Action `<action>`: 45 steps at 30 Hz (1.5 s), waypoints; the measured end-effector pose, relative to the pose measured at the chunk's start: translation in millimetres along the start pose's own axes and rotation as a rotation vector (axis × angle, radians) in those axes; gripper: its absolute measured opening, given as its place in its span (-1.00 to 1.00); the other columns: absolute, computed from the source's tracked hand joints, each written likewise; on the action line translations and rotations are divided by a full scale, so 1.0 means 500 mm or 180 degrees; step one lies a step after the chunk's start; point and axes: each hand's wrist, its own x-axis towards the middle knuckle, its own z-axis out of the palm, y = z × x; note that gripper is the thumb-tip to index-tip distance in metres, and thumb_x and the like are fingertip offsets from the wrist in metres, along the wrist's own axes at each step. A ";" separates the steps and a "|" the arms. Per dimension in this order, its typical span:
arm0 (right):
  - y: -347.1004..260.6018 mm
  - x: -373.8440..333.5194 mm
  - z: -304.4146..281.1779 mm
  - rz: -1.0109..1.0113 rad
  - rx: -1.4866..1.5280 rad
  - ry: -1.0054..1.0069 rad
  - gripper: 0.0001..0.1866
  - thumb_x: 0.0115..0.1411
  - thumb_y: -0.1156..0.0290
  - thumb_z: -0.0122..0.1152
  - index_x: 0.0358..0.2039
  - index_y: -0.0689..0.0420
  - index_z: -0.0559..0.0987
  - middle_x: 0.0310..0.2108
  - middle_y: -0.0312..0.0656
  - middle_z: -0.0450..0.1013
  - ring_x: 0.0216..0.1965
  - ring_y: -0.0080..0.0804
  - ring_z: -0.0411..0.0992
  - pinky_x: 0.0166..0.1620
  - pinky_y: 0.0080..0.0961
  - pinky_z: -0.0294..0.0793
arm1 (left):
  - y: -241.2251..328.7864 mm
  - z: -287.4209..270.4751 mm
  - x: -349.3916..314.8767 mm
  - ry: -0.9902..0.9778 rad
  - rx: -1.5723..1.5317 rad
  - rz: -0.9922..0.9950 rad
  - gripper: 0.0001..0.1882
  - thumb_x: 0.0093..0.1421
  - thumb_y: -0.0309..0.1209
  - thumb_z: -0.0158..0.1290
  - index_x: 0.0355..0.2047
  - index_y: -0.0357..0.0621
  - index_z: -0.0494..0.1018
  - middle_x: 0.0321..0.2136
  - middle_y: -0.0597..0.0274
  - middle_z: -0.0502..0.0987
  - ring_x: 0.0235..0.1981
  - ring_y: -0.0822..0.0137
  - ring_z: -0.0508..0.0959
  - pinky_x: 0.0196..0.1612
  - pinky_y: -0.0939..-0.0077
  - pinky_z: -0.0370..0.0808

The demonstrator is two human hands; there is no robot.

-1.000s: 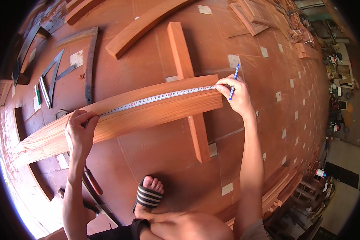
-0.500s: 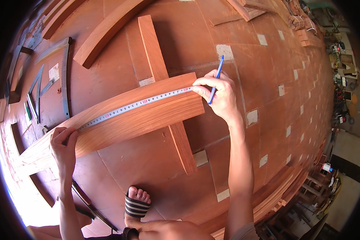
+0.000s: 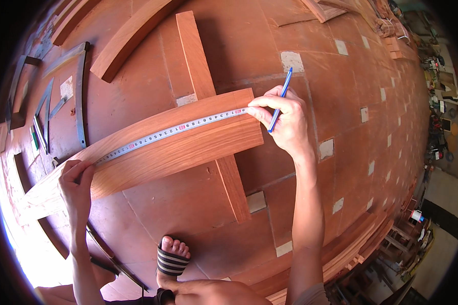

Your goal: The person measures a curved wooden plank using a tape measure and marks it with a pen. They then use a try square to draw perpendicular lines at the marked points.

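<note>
A white tape measure (image 3: 170,130) lies stretched along the top face of a thick, reddish wooden beam (image 3: 188,150). Pinched in my left hand (image 3: 76,183) is the tape's left part, at the beam's near edge. My right hand (image 3: 286,116) holds the tape's other end between thumb and fingertips at the beam's right end. A blue-and-white pen (image 3: 281,99) is also tucked between the fingers of that hand, pointing up. Beneath the beam a narrower wooden bar (image 3: 196,56) runs crosswise and sticks out on both sides.
A curved timber (image 3: 130,40) rests on the tiled floor (image 3: 351,132) at the far left. Metal squares (image 3: 81,96) and a green marker (image 3: 34,137) lie left of the beam. Long boards (image 3: 341,246) are stacked at the lower right. My sandalled foot (image 3: 172,259) stands near the beam.
Both hands have shifted slightly apart, the left one leftward and the right one rightward. The tape stays stretched along the beam, and the view has moved a little.
</note>
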 end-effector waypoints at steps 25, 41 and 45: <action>-0.045 0.002 -0.005 0.0610 -0.0617 -0.0188 -0.85 0.18 0.45 0.58 -0.26 0.20 0.80 -0.28 -0.17 0.65 -0.17 -0.29 0.56 -0.09 -0.32 0.53 | 0.020 0.009 -0.009 0.0505 0.0313 0.0846 -0.84 0.14 -0.45 0.40 -0.25 -0.16 0.79 -0.33 0.16 0.67 -0.32 0.17 0.62 -0.16 0.29 0.57; -0.046 -0.003 -0.007 0.0784 -0.0510 -0.0228 -0.82 0.22 0.43 0.59 -0.22 0.24 0.79 -0.19 -0.17 0.66 -0.08 -0.34 0.57 0.03 -0.37 0.52 | 0.032 0.014 -0.013 0.0525 0.0265 0.0631 -0.88 0.11 -0.45 0.40 -0.30 -0.10 0.79 -0.33 0.26 0.67 -0.28 0.13 0.57 -0.11 0.26 0.57; -0.040 -0.004 -0.005 0.0720 -0.0551 -0.0197 -0.82 0.21 0.43 0.59 -0.23 0.23 0.79 -0.19 -0.17 0.65 -0.08 -0.32 0.56 0.01 -0.36 0.52 | 0.036 0.011 -0.014 0.0480 0.0246 0.0603 -0.87 0.14 -0.48 0.39 -0.27 -0.13 0.80 -0.33 0.21 0.67 -0.25 0.17 0.59 -0.11 0.30 0.56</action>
